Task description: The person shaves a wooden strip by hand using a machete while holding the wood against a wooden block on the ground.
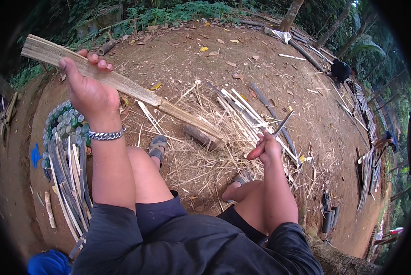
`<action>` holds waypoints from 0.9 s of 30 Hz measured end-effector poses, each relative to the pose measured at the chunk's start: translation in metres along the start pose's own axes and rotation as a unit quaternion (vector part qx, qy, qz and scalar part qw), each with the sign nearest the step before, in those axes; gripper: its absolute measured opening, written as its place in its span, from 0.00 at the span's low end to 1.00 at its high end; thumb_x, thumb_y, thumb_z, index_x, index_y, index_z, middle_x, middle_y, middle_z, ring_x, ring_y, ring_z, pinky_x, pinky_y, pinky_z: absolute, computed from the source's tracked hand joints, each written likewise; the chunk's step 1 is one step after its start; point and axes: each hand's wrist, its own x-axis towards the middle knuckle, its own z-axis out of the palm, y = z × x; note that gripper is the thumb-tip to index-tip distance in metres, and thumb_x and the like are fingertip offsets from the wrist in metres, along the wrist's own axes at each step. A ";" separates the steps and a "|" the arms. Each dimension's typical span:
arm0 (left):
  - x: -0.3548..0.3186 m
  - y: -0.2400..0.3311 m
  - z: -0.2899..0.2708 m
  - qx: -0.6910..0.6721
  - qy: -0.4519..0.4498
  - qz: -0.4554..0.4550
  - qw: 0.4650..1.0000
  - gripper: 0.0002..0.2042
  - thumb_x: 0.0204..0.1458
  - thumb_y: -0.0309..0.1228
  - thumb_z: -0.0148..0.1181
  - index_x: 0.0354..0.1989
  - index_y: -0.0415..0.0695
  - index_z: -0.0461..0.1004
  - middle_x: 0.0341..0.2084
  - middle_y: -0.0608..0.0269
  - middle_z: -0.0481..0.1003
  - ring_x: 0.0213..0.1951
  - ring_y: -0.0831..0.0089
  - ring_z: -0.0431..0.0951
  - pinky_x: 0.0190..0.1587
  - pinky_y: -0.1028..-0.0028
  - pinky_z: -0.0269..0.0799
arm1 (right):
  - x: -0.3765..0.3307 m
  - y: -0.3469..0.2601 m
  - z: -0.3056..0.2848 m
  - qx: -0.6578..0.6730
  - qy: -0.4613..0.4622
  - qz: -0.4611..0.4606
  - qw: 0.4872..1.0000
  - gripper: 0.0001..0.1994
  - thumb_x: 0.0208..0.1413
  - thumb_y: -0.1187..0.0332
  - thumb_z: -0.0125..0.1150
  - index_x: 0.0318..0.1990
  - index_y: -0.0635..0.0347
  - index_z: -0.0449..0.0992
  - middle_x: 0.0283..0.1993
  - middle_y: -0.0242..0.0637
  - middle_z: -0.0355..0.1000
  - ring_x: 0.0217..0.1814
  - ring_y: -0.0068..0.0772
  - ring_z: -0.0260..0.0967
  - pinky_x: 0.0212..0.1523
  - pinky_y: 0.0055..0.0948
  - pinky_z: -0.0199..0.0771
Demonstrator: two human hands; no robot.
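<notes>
My left hand (88, 89) grips a long flat bamboo slat (123, 83) near its upper end. The slat slants down to the right and its lower end rests on a wooden block (203, 136) on the ground. My right hand (266, 149) is closed around the reddish handle of a knife (278, 128), whose blade points up and to the right. The knife is apart from the slat, to the right of its lower end. A chain bracelet circles my left wrist. My knees and sandalled feet are below the slat.
Bamboo shavings and thin split strips (242, 112) litter the dirt ahead. A stack of cut slats (70, 183) lies at my left beside upturned bottles (63, 121). More strips line the right edge (368, 174). A dark seated person (340, 69) is far right.
</notes>
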 end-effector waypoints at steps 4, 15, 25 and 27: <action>-0.007 0.006 0.027 0.011 0.015 0.016 1.000 0.21 0.63 0.49 0.43 0.43 0.40 0.66 0.27 0.65 0.64 0.29 0.74 0.63 0.35 0.72 0.63 | -0.006 -0.010 -0.009 -0.001 -0.009 -0.037 0.999 0.08 0.59 0.69 0.57 0.36 0.63 0.64 0.32 0.40 0.70 0.24 0.26 0.63 0.26 0.26 0.70; -0.004 0.010 0.054 0.092 -0.049 0.090 0.990 0.21 0.64 0.47 0.41 0.44 0.37 0.66 0.28 0.62 0.64 0.31 0.73 0.64 0.36 0.70 0.64 | -0.014 -0.007 -0.021 -0.055 -0.065 -0.007 0.996 0.06 0.55 0.73 0.60 0.30 0.61 0.68 0.27 0.37 0.70 0.23 0.25 0.62 0.26 0.25 0.66; -0.005 0.007 0.057 0.099 -0.070 0.084 0.989 0.20 0.64 0.46 0.41 0.43 0.37 0.65 0.30 0.60 0.64 0.32 0.71 0.64 0.39 0.68 0.64 | -0.015 0.009 -0.013 -0.227 -0.141 -0.040 0.963 0.09 0.49 0.74 0.64 0.26 0.61 0.67 0.24 0.33 0.67 0.21 0.24 0.65 0.24 0.25 0.68; -0.003 0.006 0.051 0.095 -0.077 0.079 0.989 0.20 0.64 0.46 0.41 0.43 0.38 0.64 0.31 0.60 0.64 0.33 0.71 0.64 0.39 0.68 0.64 | -0.022 0.016 -0.004 -0.277 -0.140 -0.056 0.949 0.09 0.48 0.74 0.64 0.26 0.61 0.67 0.24 0.32 0.68 0.22 0.24 0.66 0.24 0.26 0.67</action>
